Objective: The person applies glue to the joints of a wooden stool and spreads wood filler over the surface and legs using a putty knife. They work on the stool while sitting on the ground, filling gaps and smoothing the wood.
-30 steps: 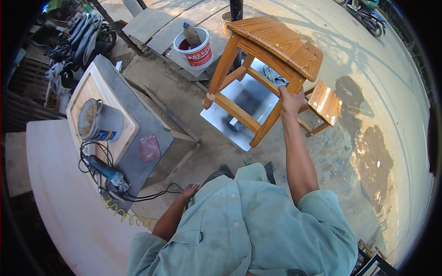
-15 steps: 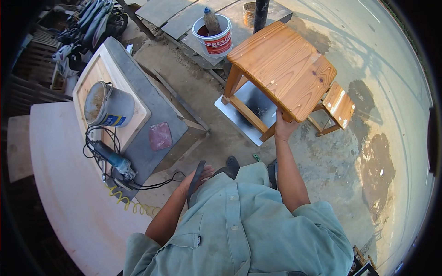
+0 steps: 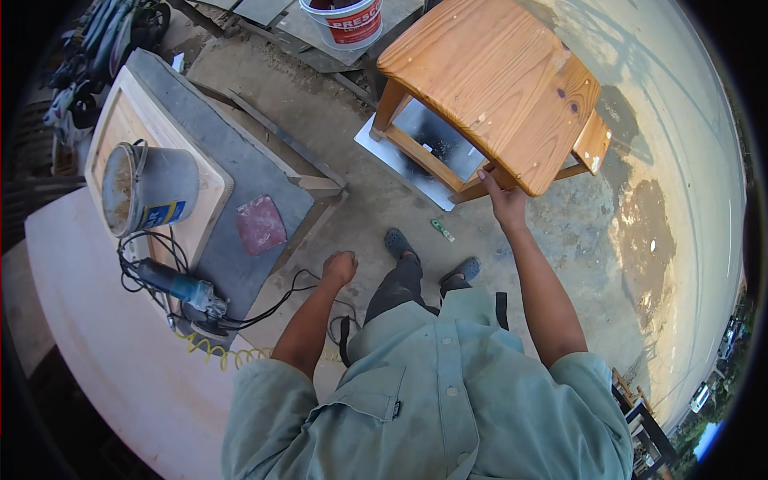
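Note:
My right hand (image 3: 507,206) grips the near corner of a varnished wooden stool (image 3: 496,88), thumb up by the seat's edge and the other fingers partly hidden. The stool's legs and lower rail stand over a shiny metal sheet (image 3: 364,146) with a dark, speckled middle. Free of the stool, my left hand (image 3: 341,268) hangs low on the left side, its fingers curled in and nothing showing in them. To its left, a red abrasive pad (image 3: 261,225) lies on a grey-topped bench (image 3: 216,128).
On the bench are a grey bucket (image 3: 152,188) on a pale wooden panel (image 3: 210,204) and a blue angle grinder (image 3: 180,286), its black cable trailing to the floor. Ahead stands a white-and-red bucket (image 3: 348,26). A smaller stool (image 3: 592,142) sits behind the held one. A green object (image 3: 442,230) lies near my feet.
My left hand has come away from my thigh and its flat fingers have curled in. My right hand keeps its hold at the stool's corner. The view has shifted, showing more of both feet.

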{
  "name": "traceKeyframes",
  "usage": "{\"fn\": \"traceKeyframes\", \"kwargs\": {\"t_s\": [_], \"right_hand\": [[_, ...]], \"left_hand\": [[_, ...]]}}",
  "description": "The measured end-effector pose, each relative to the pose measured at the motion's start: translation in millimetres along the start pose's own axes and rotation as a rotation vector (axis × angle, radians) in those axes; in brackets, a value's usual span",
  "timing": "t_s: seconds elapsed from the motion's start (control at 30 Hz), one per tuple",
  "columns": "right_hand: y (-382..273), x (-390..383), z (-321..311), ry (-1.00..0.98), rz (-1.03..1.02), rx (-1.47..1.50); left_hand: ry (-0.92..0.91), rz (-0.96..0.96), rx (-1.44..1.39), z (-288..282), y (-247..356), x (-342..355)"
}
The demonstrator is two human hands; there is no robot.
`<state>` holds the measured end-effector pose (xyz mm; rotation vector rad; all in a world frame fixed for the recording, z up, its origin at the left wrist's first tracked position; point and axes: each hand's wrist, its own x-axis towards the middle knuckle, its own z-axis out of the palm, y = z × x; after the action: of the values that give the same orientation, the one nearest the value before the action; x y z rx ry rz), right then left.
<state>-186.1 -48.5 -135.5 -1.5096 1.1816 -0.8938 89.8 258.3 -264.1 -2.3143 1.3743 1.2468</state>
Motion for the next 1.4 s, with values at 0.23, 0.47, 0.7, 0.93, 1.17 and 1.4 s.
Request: {"fn": "traceKeyframes", "kwargs": {"t_s": [0.23, 0.47, 0.7, 0.93, 1.17, 1.4], "right_hand": [[-11.2, -0.3, -13.1, -0.124, -0.010, -0.131], [-22.1, -2.2, -18.2, -0.166, 0.077, -0.246], [-26.8, -2.9, -17.1, -0.178, 0.102, -0.288], [-29.2, -1.3, -15.3, -0.172, 0.138, -0.278], [-29.2, -1.7, -14.4, -0.174, 0.130, -0.303], [-32.5, -2.8, -13.7, -0.171, 0.158, -0.298]], "left_hand": [[0.556, 0.617, -0.013, -81.1, 162.1, 79.8], [0.492, 0.818, 0.576, -114.8, 218.0, 156.6], [0.333, 0.943, 0.685, -114.5, 223.6, 204.6], [0.220, 0.954, 0.529, -108.8, 226.9, 227.3], [0.271, 0.927, 0.568, -106.9, 228.6, 220.4], [0.195, 0.837, 0.537, -103.3, 233.1, 219.6]]}}
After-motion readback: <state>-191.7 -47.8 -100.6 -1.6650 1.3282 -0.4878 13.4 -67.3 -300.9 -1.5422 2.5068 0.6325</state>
